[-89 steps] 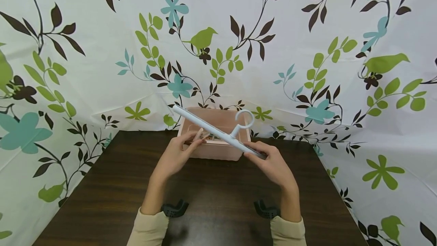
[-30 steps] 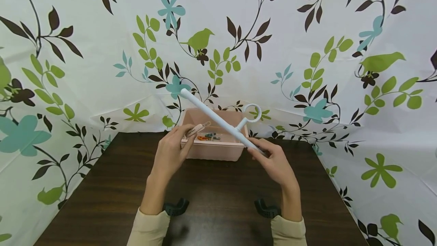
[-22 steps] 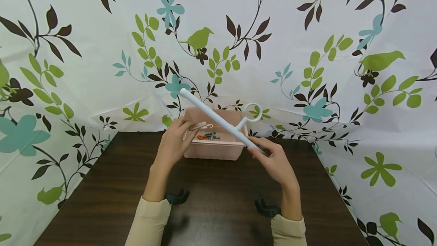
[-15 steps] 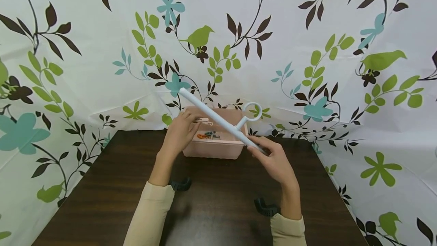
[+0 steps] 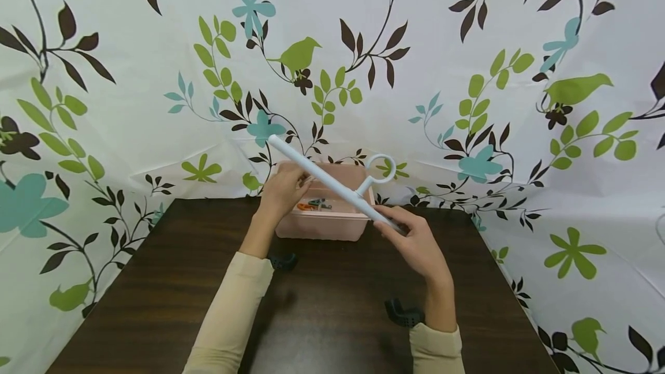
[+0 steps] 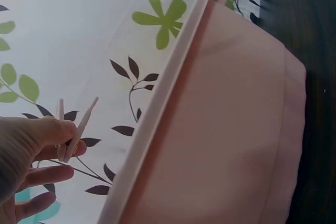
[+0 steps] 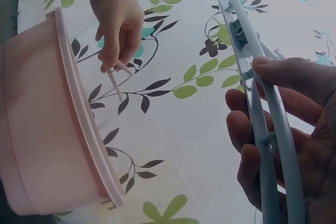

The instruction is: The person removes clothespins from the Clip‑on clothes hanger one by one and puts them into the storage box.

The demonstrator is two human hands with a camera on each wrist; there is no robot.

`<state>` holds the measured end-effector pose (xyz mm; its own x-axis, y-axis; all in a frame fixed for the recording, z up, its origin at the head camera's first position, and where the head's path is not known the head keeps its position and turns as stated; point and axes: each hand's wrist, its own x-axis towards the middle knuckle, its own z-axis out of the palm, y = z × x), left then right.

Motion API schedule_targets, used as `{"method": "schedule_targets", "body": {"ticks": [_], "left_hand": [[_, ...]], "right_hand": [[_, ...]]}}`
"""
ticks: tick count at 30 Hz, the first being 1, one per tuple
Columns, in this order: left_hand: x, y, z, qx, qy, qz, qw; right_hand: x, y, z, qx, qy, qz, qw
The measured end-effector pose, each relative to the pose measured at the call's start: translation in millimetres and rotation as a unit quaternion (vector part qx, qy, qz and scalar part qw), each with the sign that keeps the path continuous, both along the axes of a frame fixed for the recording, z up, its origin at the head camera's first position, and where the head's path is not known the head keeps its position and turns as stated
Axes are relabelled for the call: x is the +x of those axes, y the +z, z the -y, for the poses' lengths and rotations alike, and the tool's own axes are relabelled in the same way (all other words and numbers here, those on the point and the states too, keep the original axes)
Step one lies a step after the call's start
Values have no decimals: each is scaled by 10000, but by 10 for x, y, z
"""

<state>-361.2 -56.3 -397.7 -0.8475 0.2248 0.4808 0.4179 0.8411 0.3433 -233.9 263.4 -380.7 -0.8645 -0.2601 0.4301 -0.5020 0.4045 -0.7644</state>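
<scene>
My left hand [image 5: 282, 192] pinches a pale pink clothespin [image 6: 81, 129] between thumb and fingertips, above the bin's left side. Its two prongs stand apart in the left wrist view; the head view mostly hides it behind the fingers. My right hand [image 5: 413, 241] grips the lower right end of a light blue plastic hanger [image 5: 324, 176], which slants up to the left in front of the bin. The hanger's round hook points up and right. Below it stands the pink plastic bin [image 5: 319, 227], with an orange clip [image 5: 305, 206] and a teal clip [image 5: 318, 203] among small things inside.
The bin stands at the far edge of a dark wooden table [image 5: 332, 310]. Close behind hangs a white sheet [image 5: 332, 33] printed with leaves, flowers and birds. Black wrist mounts [image 5: 402, 313] sit at both wrists.
My left hand has moved forward, up and slightly right with the clothespin, which has turned mostly out of the head view. The right hand raised the hanger a little earlier and now holds it nearly still.
</scene>
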Motion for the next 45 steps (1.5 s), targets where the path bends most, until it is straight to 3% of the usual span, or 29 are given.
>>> {"method": "schedule_targets", "body": {"ticks": [6,14,17,20,23,29,31,33,35,37,41,45], "left_hand": [[-38,-56,44,129,-51,169,9998],[-74,-150,106,777,-466,-135,9958],[-42,-186,141,1094,-489,-403,9920],[19,-184,181,1576,-384,-1015,9815],[86,-151,213,2282,-385,-1912,9539],[248,-31,252,3341,-566,-3596,8694],[310,26,260,3469,-581,-3955,8484],[374,76,269,3454,-600,-4196,8373],[444,123,282,3208,-656,-4300,8413],[513,144,316,2732,-725,-4303,8573],[636,120,421,1458,-977,-3995,8998],[771,84,514,-29,-1344,-2987,9448]], "right_hand": [[17,13,47,42,-49,110,9999],[26,-2,70,98,-18,27,9999],[25,-8,80,93,-14,43,9999],[17,-8,90,99,14,22,9999],[14,-5,96,124,6,25,9999],[42,-2,71,284,-90,258,9992],[49,-4,54,387,-122,314,9987],[54,0,40,508,-123,362,9980],[58,13,33,615,-106,417,9972],[61,23,35,675,-34,513,9964],[60,12,60,844,242,704,9936],[62,-9,115,1272,435,781,9879]]}}
